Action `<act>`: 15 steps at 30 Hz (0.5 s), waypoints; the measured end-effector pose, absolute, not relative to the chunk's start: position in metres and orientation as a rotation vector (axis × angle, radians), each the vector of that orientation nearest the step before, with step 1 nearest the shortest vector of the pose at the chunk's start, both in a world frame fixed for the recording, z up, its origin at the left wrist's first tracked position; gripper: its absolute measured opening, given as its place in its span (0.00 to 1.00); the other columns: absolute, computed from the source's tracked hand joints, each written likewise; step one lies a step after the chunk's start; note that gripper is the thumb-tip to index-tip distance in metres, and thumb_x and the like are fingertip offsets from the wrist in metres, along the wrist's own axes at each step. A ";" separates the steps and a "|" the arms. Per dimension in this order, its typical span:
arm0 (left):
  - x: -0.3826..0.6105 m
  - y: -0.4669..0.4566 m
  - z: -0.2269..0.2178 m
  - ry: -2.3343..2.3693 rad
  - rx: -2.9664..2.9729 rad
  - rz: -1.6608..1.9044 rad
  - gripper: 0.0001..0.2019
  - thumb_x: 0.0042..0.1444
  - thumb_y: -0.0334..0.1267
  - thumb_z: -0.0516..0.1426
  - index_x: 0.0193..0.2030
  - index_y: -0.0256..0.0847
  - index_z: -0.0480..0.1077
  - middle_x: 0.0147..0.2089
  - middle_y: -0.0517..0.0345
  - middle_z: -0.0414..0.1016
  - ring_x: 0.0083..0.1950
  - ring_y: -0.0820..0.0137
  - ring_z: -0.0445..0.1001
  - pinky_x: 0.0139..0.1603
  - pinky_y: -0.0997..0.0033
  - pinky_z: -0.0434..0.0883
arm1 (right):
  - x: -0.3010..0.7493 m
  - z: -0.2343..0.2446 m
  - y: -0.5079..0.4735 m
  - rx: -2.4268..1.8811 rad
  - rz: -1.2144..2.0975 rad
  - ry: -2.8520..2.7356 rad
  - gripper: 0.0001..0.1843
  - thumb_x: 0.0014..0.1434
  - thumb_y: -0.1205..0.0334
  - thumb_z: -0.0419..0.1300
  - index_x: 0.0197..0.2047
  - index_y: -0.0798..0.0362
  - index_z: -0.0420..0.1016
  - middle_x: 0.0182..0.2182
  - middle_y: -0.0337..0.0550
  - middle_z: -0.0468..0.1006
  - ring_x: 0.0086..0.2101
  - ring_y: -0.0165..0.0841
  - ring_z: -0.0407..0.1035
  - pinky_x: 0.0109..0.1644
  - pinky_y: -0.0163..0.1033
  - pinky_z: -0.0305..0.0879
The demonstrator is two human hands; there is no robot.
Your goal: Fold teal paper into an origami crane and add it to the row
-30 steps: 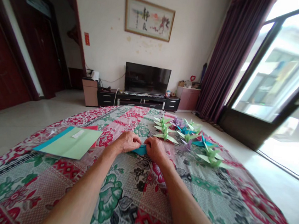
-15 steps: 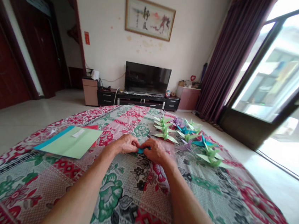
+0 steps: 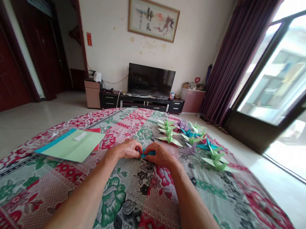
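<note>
A small piece of folded blue paper (image 3: 144, 153) is held just above or on the tablecloth, between my two hands. My left hand (image 3: 129, 149) has its fingers closed on the paper's left side. From the other side my right hand (image 3: 159, 154) pinches it, with a bit of blue showing above the fingers. Most of the paper is hidden, so its folds cannot be made out. Beyond my right hand stand several folded paper cranes (image 3: 170, 134) in green, purple and blue.
A flowered cloth (image 3: 117, 198) covers the round-edged table. On its left lies a stack of coloured paper sheets (image 3: 73, 144), light green on top, with a small white slip (image 3: 80, 136). Past the table are a television (image 3: 151, 80) and a low cabinet (image 3: 109, 99).
My hands have shifted slightly at the blue paper, and the fingertips have drawn a little apart. More blue now shows above my right fingers. The cranes and sheets have stayed put.
</note>
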State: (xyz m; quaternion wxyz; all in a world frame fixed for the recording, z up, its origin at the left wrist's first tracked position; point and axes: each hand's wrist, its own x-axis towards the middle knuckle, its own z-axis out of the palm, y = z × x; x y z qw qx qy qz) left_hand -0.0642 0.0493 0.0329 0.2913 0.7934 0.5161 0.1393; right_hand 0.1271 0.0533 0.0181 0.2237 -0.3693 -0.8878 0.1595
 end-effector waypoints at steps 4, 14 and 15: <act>-0.066 0.051 0.031 1.379 2.085 0.400 0.16 0.37 0.37 0.58 0.36 0.37 0.75 0.28 0.60 0.71 0.29 0.73 0.65 0.27 0.77 0.60 | 0.129 0.018 0.054 -1.049 0.445 -2.458 0.10 0.48 0.69 0.61 0.35 0.50 0.79 0.31 0.38 0.77 0.34 0.29 0.66 0.38 0.32 0.60; -0.063 0.051 0.031 1.374 2.096 0.376 0.13 0.39 0.38 0.54 0.31 0.36 0.75 0.26 0.61 0.71 0.27 0.74 0.65 0.26 0.78 0.58 | 0.124 0.022 0.050 -1.142 0.405 -2.423 0.10 0.52 0.70 0.55 0.29 0.55 0.79 0.27 0.39 0.77 0.29 0.27 0.66 0.33 0.29 0.57; -0.062 0.052 0.030 1.379 2.106 0.371 0.13 0.39 0.38 0.53 0.30 0.36 0.75 0.25 0.61 0.70 0.27 0.74 0.64 0.26 0.78 0.58 | 0.123 0.024 0.049 -1.167 0.398 -2.426 0.10 0.51 0.70 0.55 0.28 0.55 0.79 0.27 0.39 0.77 0.29 0.27 0.66 0.33 0.29 0.57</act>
